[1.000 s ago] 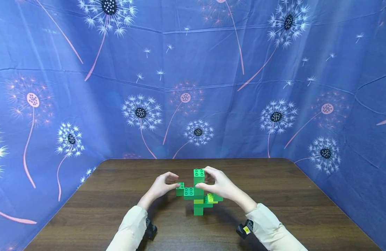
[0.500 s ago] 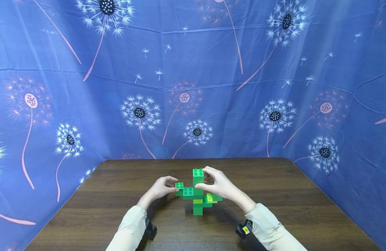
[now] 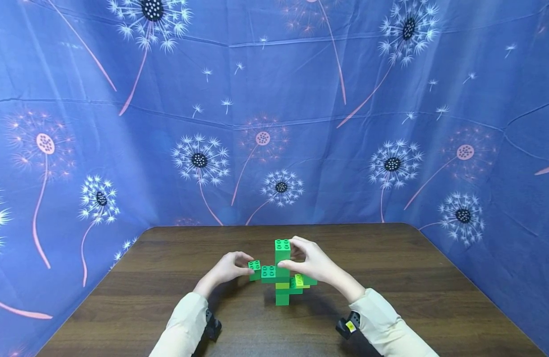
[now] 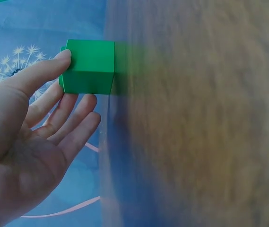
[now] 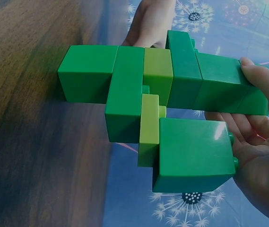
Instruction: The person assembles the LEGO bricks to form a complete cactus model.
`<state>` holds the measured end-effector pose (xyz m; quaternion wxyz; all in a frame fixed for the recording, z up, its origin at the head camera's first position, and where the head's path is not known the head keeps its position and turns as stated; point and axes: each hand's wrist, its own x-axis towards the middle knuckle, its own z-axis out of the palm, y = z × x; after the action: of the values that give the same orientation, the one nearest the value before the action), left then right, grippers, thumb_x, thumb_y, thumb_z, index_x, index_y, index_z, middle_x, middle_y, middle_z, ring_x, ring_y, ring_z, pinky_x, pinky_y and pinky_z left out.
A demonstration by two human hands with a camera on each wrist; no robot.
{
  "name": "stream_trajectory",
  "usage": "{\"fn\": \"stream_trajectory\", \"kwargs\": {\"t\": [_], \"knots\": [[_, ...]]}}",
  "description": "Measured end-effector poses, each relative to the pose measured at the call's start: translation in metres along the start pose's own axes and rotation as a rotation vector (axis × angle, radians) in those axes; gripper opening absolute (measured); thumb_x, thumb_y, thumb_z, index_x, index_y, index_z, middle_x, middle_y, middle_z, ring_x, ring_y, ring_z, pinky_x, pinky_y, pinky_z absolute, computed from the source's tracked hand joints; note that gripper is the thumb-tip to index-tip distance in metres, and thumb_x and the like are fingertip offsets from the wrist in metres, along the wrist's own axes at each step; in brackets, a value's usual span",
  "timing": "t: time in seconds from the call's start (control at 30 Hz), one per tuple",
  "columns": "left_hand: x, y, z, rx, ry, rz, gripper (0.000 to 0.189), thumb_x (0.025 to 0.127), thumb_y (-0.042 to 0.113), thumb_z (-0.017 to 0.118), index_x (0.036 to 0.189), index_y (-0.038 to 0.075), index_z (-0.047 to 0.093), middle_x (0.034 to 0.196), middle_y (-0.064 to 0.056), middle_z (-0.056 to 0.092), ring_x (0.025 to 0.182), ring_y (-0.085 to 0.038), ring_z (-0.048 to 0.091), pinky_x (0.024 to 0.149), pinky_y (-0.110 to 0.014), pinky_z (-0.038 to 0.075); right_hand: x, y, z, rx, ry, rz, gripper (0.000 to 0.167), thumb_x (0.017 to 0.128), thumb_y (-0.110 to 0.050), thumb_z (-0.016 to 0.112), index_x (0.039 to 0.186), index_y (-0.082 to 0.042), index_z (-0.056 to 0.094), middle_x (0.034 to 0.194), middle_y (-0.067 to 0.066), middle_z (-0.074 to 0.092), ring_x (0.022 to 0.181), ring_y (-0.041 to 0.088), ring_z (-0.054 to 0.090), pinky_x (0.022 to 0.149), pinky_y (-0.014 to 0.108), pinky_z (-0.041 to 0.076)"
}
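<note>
My left hand point(image 3: 230, 268) pinches a green toy brick point(image 3: 254, 274) between thumb and fingers. In the left wrist view, the same green brick point(image 4: 88, 67) shows alone at the thumb tip. It leans slightly, beside the left arm point(image 3: 268, 273) of a branching toy brick build point(image 3: 282, 298). The build stands upright on the table, green with some lime pieces. High up, my right hand point(image 3: 312, 261) grips its tall green column. The right wrist view shows thumb and fingers round the column point(image 5: 221, 78), with a lime piece point(image 5: 149, 130) and a big green brick point(image 5: 195, 151) branching off.
The brown wooden table point(image 3: 390, 277) spreads out on all sides of the build. Behind it hangs a blue cloth point(image 3: 337, 163) with a dandelion print. A black wrist camera point(image 3: 348, 326) sits under the right sleeve, another point(image 3: 213, 326) by the left.
The pinched green brick has tilted and shifted slightly left, away from the build's left arm, with my left hand. My left thumb now shows lower on it. The right hand stays put.
</note>
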<state>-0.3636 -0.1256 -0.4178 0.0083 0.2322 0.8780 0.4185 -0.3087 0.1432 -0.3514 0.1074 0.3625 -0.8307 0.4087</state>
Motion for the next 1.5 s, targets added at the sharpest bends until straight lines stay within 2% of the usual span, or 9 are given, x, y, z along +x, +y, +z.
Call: {"fn": "stream_trajectory", "kwargs": {"t": [0.17, 0.37, 0.47, 0.6, 0.77, 0.97, 1.27, 1.4, 1.5], "knots": [[0.000, -0.001, -0.002, -0.004, -0.020, -0.009, 0.037, 0.080, 0.019, 0.074, 0.111, 0.001, 0.064, 0.101, -0.012, 0.068, 0.093, -0.025, 0.065, 0.077, -0.037, 0.051, 0.000, 0.002, 0.000, 0.002, 0.006, -0.012, 0.029, 0.084, -0.029, 0.071, 0.081, -0.008, 0.050, 0.082, 0.003, 0.052, 0.078, 0.008, 0.056, 0.078, 0.026, 0.052], [0.001, -0.003, -0.001, -0.015, -0.031, -0.018, 0.049, 0.079, 0.022, 0.076, 0.117, -0.003, 0.059, 0.107, -0.015, 0.065, 0.096, -0.028, 0.064, 0.078, -0.037, 0.052, 0.000, 0.003, 0.001, -0.001, 0.008, -0.013, 0.028, 0.083, -0.028, 0.071, 0.081, -0.009, 0.050, 0.081, 0.002, 0.052, 0.077, 0.007, 0.055, 0.076, 0.025, 0.052], [0.002, -0.003, 0.001, -0.012, -0.039, -0.032, 0.048, 0.078, 0.024, 0.077, 0.116, 0.000, 0.060, 0.106, -0.012, 0.066, 0.095, -0.026, 0.065, 0.077, -0.036, 0.052, 0.000, 0.003, 0.001, 0.005, 0.010, -0.008, 0.029, 0.083, -0.028, 0.072, 0.081, -0.009, 0.051, 0.081, 0.002, 0.052, 0.076, 0.006, 0.054, 0.076, 0.025, 0.051], [0.001, -0.002, 0.002, 0.001, -0.044, -0.015, 0.043, 0.076, 0.019, 0.078, 0.112, 0.000, 0.062, 0.100, -0.011, 0.067, 0.090, -0.024, 0.066, 0.076, -0.035, 0.052, 0.000, 0.004, 0.002, 0.008, 0.007, -0.001, 0.028, 0.083, -0.028, 0.072, 0.081, -0.010, 0.051, 0.082, 0.001, 0.053, 0.077, 0.006, 0.054, 0.076, 0.025, 0.051], [0.000, 0.000, 0.002, 0.028, -0.038, -0.015, 0.040, 0.076, 0.015, 0.077, 0.110, -0.001, 0.062, 0.096, -0.010, 0.067, 0.088, -0.023, 0.066, 0.076, -0.035, 0.051, 0.000, 0.005, 0.002, 0.009, 0.005, -0.005, 0.027, 0.084, -0.030, 0.071, 0.082, -0.012, 0.051, 0.082, 0.000, 0.054, 0.077, 0.006, 0.055, 0.076, 0.025, 0.051], [-0.001, 0.000, 0.002, 0.041, -0.041, -0.040, 0.040, 0.078, 0.016, 0.076, 0.112, 0.001, 0.062, 0.098, -0.010, 0.066, 0.090, -0.023, 0.065, 0.077, -0.036, 0.051, -0.001, 0.004, 0.001, 0.003, 0.001, 0.015, 0.026, 0.083, -0.028, 0.071, 0.082, -0.012, 0.051, 0.082, 0.000, 0.055, 0.077, 0.005, 0.055, 0.075, 0.025, 0.051], [-0.004, -0.002, -0.002, 0.022, -0.016, -0.035, 0.039, 0.080, 0.018, 0.074, 0.114, 0.002, 0.061, 0.102, -0.011, 0.066, 0.092, -0.026, 0.065, 0.079, -0.038, 0.051, -0.001, 0.000, 0.003, -0.030, -0.007, 0.034, 0.024, 0.083, -0.014, 0.071, 0.081, 0.000, 0.051, 0.082, 0.011, 0.057, 0.077, 0.010, 0.056, 0.076, 0.030, 0.051], [-0.007, -0.001, -0.005, 0.006, 0.000, -0.053, 0.039, 0.081, 0.019, 0.074, 0.114, 0.005, 0.061, 0.106, -0.011, 0.065, 0.095, -0.028, 0.065, 0.078, -0.040, 0.051, -0.001, 0.000, 0.002, -0.040, -0.008, 0.026, 0.025, 0.084, -0.018, 0.071, 0.081, -0.003, 0.051, 0.082, 0.006, 0.056, 0.077, 0.007, 0.056, 0.077, 0.028, 0.052], [-0.009, 0.001, -0.007, 0.000, 0.013, -0.042, 0.037, 0.081, 0.019, 0.074, 0.112, 0.004, 0.062, 0.102, -0.010, 0.066, 0.094, -0.027, 0.065, 0.078, -0.040, 0.051, -0.002, 0.001, 0.002, -0.037, -0.008, 0.011, 0.028, 0.084, -0.025, 0.071, 0.080, -0.007, 0.050, 0.081, 0.002, 0.055, 0.077, 0.005, 0.056, 0.077, 0.026, 0.051]]}}
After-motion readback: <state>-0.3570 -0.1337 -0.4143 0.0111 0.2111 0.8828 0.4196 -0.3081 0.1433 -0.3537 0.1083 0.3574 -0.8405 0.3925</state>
